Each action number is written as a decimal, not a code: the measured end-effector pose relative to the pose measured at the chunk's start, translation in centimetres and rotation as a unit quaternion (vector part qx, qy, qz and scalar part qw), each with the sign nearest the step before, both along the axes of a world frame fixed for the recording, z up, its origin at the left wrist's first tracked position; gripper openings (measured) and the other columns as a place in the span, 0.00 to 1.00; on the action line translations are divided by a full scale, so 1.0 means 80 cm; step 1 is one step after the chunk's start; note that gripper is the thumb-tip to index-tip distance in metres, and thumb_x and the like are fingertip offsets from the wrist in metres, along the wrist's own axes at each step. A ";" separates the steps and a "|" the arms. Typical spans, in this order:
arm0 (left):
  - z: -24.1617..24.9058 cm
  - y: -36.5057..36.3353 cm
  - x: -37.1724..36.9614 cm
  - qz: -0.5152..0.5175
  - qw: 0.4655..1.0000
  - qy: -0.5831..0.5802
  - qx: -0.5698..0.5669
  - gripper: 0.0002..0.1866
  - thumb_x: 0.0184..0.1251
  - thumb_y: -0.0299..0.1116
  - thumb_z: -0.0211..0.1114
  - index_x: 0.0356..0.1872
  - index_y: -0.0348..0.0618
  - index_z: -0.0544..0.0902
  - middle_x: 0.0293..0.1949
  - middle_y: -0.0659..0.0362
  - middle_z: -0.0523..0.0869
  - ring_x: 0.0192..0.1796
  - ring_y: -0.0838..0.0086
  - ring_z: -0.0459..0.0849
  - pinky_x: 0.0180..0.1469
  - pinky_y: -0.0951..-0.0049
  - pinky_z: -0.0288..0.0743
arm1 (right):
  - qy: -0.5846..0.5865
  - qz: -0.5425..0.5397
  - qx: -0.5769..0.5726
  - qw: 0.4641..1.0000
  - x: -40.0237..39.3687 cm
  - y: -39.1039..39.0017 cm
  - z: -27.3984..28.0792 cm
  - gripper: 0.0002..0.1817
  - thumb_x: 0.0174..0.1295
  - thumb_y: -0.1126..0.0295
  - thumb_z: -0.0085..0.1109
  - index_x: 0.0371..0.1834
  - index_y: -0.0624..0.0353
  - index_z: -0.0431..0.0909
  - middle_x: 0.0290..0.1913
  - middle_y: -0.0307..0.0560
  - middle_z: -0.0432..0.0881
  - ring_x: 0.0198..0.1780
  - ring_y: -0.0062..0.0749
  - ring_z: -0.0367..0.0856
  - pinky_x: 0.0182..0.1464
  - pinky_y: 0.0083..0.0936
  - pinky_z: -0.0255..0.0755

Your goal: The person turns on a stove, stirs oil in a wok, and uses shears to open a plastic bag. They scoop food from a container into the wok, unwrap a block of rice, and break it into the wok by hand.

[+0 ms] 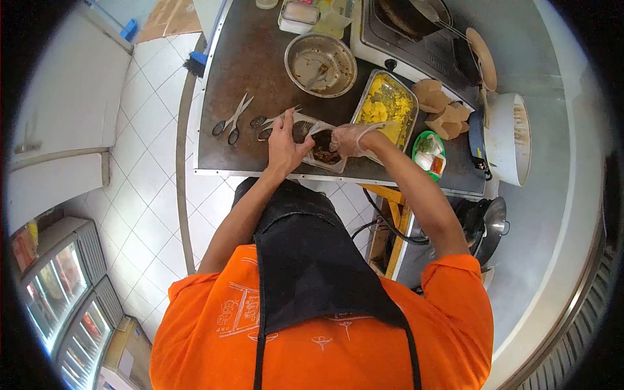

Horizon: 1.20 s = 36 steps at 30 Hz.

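A rectangular container [337, 167] with dark, saucy food [324, 155] lies near the front edge of the counter. My left hand [285, 148] steadies it from the left side, thumb toward the contents and fingers along the wall. A clear plastic glove covers my right hand [349, 140], whose fingers are drawn together over the dark food; what they pinch is hidden. Scissors [260, 121] lie partly behind my left hand, and a second pair of scissors [233, 121] rests farther left. Just beyond my right hand is a metal tray [411, 123] of yellow food.
A metal bowl [351, 65] with a utensil inside stands behind the container. To the right are a green dish [428, 156], brown cardboard pieces [434, 97] and a large white pot [513, 143]. A pan [416, 16] sits on the stove [370, 49] at the back.
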<state>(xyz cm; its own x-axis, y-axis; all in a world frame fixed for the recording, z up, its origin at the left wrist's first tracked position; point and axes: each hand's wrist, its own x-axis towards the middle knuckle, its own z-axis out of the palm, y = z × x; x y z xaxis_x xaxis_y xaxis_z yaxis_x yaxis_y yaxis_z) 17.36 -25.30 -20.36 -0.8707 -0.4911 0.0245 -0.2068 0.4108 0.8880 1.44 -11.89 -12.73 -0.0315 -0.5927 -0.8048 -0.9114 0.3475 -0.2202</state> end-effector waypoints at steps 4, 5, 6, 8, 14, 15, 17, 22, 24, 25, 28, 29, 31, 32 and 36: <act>0.003 -0.004 0.001 -0.003 1.000 -0.009 0.003 0.44 0.52 0.36 0.75 0.71 0.36 0.67 0.52 0.38 0.77 0.54 0.42 0.80 0.57 0.53 0.77 | -0.155 -0.190 -0.009 0.970 -0.030 0.031 0.001 0.20 0.58 0.73 0.62 0.55 0.60 0.86 0.39 0.47 0.90 0.42 0.36 0.86 0.49 0.33 0.79; 0.002 -0.004 0.000 -0.006 1.000 -0.010 0.006 0.44 0.52 0.36 0.75 0.72 0.37 0.67 0.51 0.38 0.77 0.54 0.43 0.80 0.57 0.54 0.77 | -0.156 -0.188 -0.008 0.970 -0.035 0.042 0.002 0.20 0.58 0.73 0.62 0.55 0.60 0.86 0.39 0.47 0.90 0.42 0.36 0.86 0.49 0.33 0.79; 0.001 -0.005 0.000 -0.009 1.000 -0.010 0.011 0.44 0.52 0.36 0.75 0.72 0.38 0.67 0.50 0.39 0.77 0.53 0.44 0.80 0.57 0.54 0.76 | -0.163 -0.237 -0.021 0.957 -0.038 0.056 0.005 0.18 0.61 0.73 0.61 0.53 0.63 0.86 0.37 0.44 0.89 0.41 0.33 0.85 0.49 0.31 0.78; 0.002 -0.005 0.000 -0.008 1.000 -0.015 0.020 0.44 0.52 0.35 0.75 0.72 0.39 0.67 0.50 0.39 0.77 0.53 0.44 0.80 0.57 0.54 0.76 | -0.173 -0.338 -0.049 0.924 -0.038 0.080 0.008 0.14 0.66 0.75 0.58 0.51 0.70 0.86 0.32 0.40 0.87 0.39 0.29 0.83 0.49 0.25 0.77; -0.004 -0.004 -0.002 -0.008 1.000 0.000 0.025 0.44 0.52 0.36 0.75 0.72 0.39 0.67 0.48 0.40 0.77 0.51 0.45 0.80 0.55 0.54 0.76 | -0.112 -0.442 -0.019 0.890 -0.006 0.094 0.025 0.12 0.68 0.62 0.62 0.45 0.56 0.88 0.32 0.43 0.87 0.35 0.29 0.80 0.42 0.29 0.74; -0.004 -0.003 -0.001 -0.007 1.000 0.002 0.021 0.44 0.53 0.36 0.75 0.72 0.39 0.67 0.47 0.40 0.77 0.51 0.45 0.80 0.55 0.54 0.76 | -0.078 -0.411 -0.036 0.907 0.006 0.083 0.041 0.13 0.69 0.63 0.58 0.42 0.59 0.87 0.34 0.52 0.87 0.37 0.38 0.84 0.44 0.35 0.77; -0.005 -0.001 -0.001 -0.002 1.000 0.004 0.018 0.44 0.53 0.37 0.75 0.73 0.39 0.67 0.47 0.40 0.77 0.50 0.45 0.80 0.54 0.54 0.76 | 0.023 -0.382 -0.122 0.916 0.036 0.099 0.013 0.12 0.68 0.65 0.54 0.40 0.60 0.86 0.37 0.57 0.87 0.40 0.43 0.86 0.46 0.39 0.78; -0.004 -0.002 -0.001 0.000 1.000 -0.021 0.020 0.44 0.53 0.37 0.75 0.73 0.39 0.66 0.47 0.41 0.77 0.49 0.45 0.80 0.53 0.54 0.76 | 0.246 -0.311 -0.233 0.888 0.135 0.076 0.087 0.14 0.66 0.71 0.51 0.51 0.61 0.81 0.44 0.61 0.85 0.46 0.54 0.87 0.49 0.48 0.80; -0.006 -0.001 -0.002 0.004 1.000 0.002 0.015 0.44 0.53 0.37 0.74 0.73 0.39 0.66 0.46 0.41 0.77 0.49 0.45 0.80 0.53 0.54 0.76 | 0.281 -0.305 -0.234 0.879 0.158 0.084 0.050 0.19 0.65 0.72 0.53 0.59 0.61 0.77 0.43 0.56 0.85 0.42 0.50 0.87 0.44 0.42 0.82; -0.006 0.002 0.002 -0.001 1.000 -0.001 0.016 0.44 0.53 0.37 0.74 0.73 0.39 0.66 0.46 0.41 0.77 0.49 0.45 0.80 0.53 0.54 0.76 | 0.306 -0.269 -0.248 0.879 0.171 0.100 0.011 0.22 0.63 0.73 0.54 0.62 0.61 0.75 0.45 0.54 0.84 0.40 0.48 0.86 0.42 0.40 0.81; -0.004 -0.002 -0.002 0.002 1.000 0.008 0.025 0.44 0.53 0.37 0.74 0.73 0.38 0.66 0.46 0.41 0.77 0.48 0.46 0.80 0.52 0.55 0.76 | 0.325 -0.251 -0.260 0.874 0.174 0.102 -0.001 0.26 0.58 0.79 0.55 0.63 0.63 0.74 0.47 0.49 0.82 0.40 0.44 0.84 0.41 0.37 0.81; -0.005 0.000 0.001 0.005 1.000 0.000 0.012 0.44 0.53 0.37 0.74 0.73 0.38 0.66 0.45 0.41 0.77 0.47 0.46 0.80 0.52 0.55 0.76 | 0.347 -0.246 -0.306 0.852 0.174 0.106 0.001 0.26 0.57 0.78 0.55 0.63 0.63 0.75 0.47 0.50 0.82 0.40 0.44 0.84 0.40 0.37 0.80; -0.005 0.003 -0.003 0.008 1.000 -0.002 0.000 0.44 0.53 0.37 0.75 0.73 0.38 0.66 0.45 0.42 0.77 0.47 0.47 0.80 0.52 0.55 0.76 | 0.364 -0.254 -0.349 0.825 0.169 0.106 0.017 0.26 0.57 0.78 0.55 0.63 0.62 0.75 0.46 0.48 0.83 0.39 0.44 0.84 0.40 0.37 0.80; -0.006 0.003 -0.003 0.009 1.000 0.003 0.002 0.44 0.53 0.36 0.75 0.72 0.38 0.66 0.45 0.42 0.77 0.47 0.47 0.80 0.52 0.55 0.76 | 0.365 -0.254 -0.348 0.825 0.169 0.108 0.015 0.26 0.57 0.78 0.55 0.63 0.62 0.75 0.46 0.48 0.83 0.39 0.44 0.84 0.40 0.37 0.80; -0.006 0.005 -0.002 0.004 0.999 0.027 0.019 0.44 0.52 0.36 0.75 0.72 0.38 0.66 0.45 0.42 0.78 0.47 0.46 0.80 0.52 0.55 0.76 | 0.359 -0.240 -0.342 0.835 0.182 0.113 -0.010 0.25 0.57 0.78 0.55 0.62 0.63 0.76 0.47 0.49 0.83 0.39 0.45 0.83 0.41 0.37 0.80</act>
